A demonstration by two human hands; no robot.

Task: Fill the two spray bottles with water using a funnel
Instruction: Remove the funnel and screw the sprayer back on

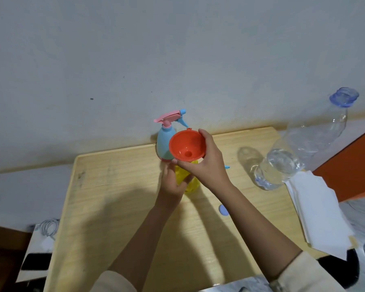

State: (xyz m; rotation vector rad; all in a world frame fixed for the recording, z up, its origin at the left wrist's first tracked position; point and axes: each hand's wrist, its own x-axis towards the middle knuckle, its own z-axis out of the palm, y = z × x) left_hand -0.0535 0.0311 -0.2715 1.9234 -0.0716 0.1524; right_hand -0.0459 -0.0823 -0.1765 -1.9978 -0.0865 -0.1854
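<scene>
An orange funnel [187,147] sits over the top of a yellow spray bottle [189,183] near the middle of the wooden table [118,207]. My right hand [207,163] grips the funnel's rim from the right. My left hand [173,182] is wrapped around the yellow bottle's body from the left. Behind them a blue spray bottle [164,144] with a pink trigger head stands upright at the table's far edge. A large clear water bottle [293,157], partly filled and uncapped, stands at the right.
A pale blue cap [223,210] lies on the table to the right of my forearms. White paper sheets [318,209] hang over the table's right edge. A small blue part [227,167] pokes out behind my right hand. The wall is close behind the table.
</scene>
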